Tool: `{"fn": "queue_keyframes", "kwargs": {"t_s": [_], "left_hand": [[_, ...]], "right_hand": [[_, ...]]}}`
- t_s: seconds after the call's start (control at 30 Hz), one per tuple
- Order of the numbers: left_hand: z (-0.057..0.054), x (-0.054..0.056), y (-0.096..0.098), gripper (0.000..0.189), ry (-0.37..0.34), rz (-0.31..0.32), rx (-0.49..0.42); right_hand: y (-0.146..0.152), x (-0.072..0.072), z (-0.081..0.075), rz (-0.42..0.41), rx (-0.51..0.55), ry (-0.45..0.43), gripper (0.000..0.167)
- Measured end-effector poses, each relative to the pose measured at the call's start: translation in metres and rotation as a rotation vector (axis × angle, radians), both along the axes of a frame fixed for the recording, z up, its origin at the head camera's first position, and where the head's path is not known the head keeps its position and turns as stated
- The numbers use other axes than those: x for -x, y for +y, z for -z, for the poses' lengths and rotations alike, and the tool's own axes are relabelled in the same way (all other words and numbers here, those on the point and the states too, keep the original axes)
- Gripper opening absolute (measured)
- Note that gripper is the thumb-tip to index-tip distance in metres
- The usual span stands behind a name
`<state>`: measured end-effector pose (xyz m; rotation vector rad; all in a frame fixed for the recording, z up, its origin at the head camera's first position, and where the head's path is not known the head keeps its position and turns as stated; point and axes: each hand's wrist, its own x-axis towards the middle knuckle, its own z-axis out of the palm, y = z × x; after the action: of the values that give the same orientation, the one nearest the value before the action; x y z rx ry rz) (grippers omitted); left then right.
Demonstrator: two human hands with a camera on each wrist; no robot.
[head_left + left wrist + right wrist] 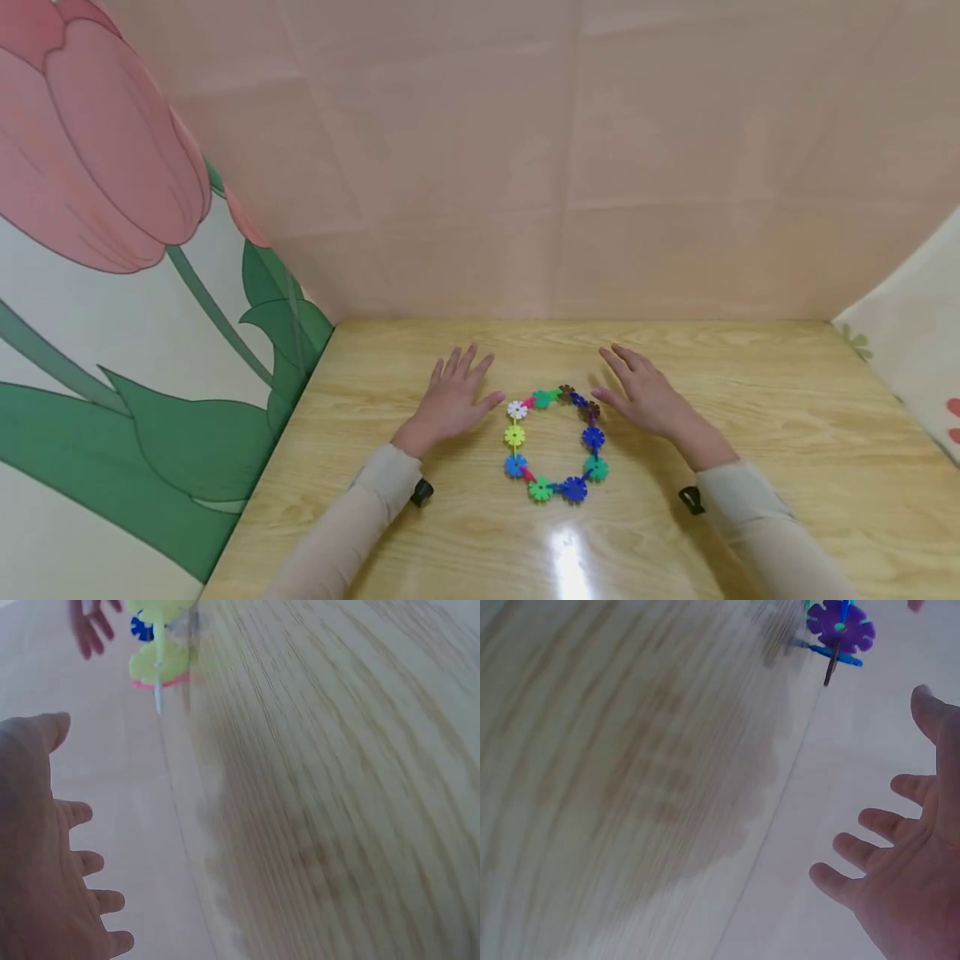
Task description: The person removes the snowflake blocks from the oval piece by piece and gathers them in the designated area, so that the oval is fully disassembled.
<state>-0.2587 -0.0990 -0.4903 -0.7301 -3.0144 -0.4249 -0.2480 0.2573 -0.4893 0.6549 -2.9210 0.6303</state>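
Note:
A ring of linked plastic snowflake discs (514,436) in white, yellow, blue, green, purple-blue and brown lies on the wooden table. To its left my left hand (452,402) is spread, palm down, with the thumb pointing toward the white disc. On the other side my right hand (651,398) has its fingers extended, its thumb close to the brown discs at the ring's upper right. Neither hand holds anything. The left wrist view has yellow discs (159,664) at its top; the right wrist view has a purple disc (841,627) upright near its top.
The wooden table (810,417) meets a pink cloth backdrop (555,167) at its far edge. A tulip-printed panel (112,150) stands along the left, and a white printed cloth (918,333) along the right. Black wrist straps (422,492) show at both cuffs.

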Motion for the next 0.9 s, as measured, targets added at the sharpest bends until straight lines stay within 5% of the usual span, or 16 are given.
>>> {"fn": "queue_keyframes", "kwargs": {"t_s": [0.9], "left_hand": [[0.008, -0.001, 0.056, 0.066, -0.127, 0.064, -0.024]], "right_hand": [[-0.044, 0.012, 0.015, -0.109, 0.023, -0.129, 0.063]]}}
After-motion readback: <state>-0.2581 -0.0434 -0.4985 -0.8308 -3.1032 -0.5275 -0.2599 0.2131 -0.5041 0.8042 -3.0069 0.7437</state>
